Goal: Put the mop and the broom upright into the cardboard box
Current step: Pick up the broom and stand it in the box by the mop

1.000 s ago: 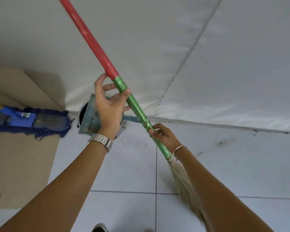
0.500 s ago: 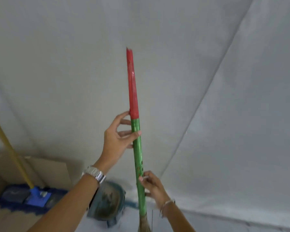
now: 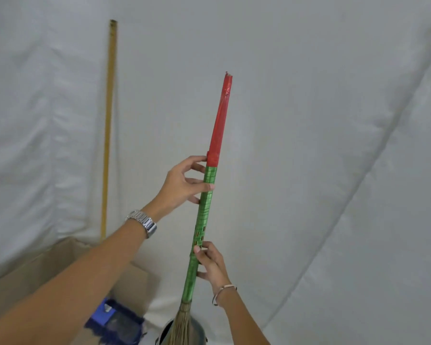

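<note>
White padded wall (image 3: 309, 120) fills nearly the whole view, creased and seamed. Against it, at the lower left, stands the cardboard box (image 3: 35, 275), its top open and one flap hanging toward the middle. The mop (image 3: 107, 135) is already in the box: its yellow pole rises upright from the box's far edge close against the wall, and its blue fringed head (image 3: 112, 319) shows low at the box's near right corner. Just right of the box, the broom (image 3: 204, 210) is held nearly upright, tilted slightly right at the top, outside the box; its handle is wrapped green below and red above, and its straw bristles hang at the bottom edge of the view in front of a dark round container (image 3: 197, 332) that is only partly visible. The left hand (image 3: 182, 183) pinches the handle where green meets red, thumb in front and fingertips around it, with the fingers loosely curled rather than clenched. The right hand (image 3: 209, 262) grips the green part lower down, fingers wrapped on it. A metal watch (image 3: 142, 221) sits on the left wrist, a thin bangle (image 3: 223, 291) on the right.
</note>
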Available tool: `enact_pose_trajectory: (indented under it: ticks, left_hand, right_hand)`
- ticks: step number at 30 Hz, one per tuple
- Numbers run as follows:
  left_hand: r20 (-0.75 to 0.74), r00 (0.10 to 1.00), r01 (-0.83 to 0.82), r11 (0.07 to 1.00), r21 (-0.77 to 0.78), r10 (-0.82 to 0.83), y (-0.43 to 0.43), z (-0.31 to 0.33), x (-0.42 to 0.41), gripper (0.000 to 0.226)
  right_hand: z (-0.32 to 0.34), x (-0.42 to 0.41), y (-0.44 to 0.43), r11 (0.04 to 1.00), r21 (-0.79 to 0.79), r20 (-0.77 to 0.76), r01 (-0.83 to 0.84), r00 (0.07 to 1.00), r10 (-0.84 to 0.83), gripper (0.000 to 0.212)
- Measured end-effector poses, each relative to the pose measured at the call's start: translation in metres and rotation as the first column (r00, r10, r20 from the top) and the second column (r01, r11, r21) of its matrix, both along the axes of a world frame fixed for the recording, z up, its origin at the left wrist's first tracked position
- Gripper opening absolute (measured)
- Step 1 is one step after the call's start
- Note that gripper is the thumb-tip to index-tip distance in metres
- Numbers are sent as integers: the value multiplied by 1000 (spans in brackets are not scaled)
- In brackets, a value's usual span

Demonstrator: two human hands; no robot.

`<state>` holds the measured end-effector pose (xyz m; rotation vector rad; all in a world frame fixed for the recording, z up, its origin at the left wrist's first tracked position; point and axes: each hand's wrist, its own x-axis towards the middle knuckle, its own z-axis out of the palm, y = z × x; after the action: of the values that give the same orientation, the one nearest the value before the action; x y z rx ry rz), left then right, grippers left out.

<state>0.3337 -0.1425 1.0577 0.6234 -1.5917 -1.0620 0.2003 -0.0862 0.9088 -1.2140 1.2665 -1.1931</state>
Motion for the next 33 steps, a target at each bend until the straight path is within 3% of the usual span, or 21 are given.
enact_pose_trajectory:
  ticks: [13, 20, 33]
  left_hand:
    - [16, 994, -107, 992, -66, 109, -36, 38, 215, 56]
    - [56, 989, -132, 991, -30, 134, -87, 21, 291, 56]
    - [81, 977, -203, 976, 83, 196, -262, -45, 399, 55]
  right_hand:
    - [41, 216, -61, 997, -54, 34, -57, 998, 59, 4]
    - [21, 301, -116, 999, -37, 121, -34, 992, 38, 5]
    - [-51, 405, -297, 992, 73, 126, -103, 988, 93, 9]
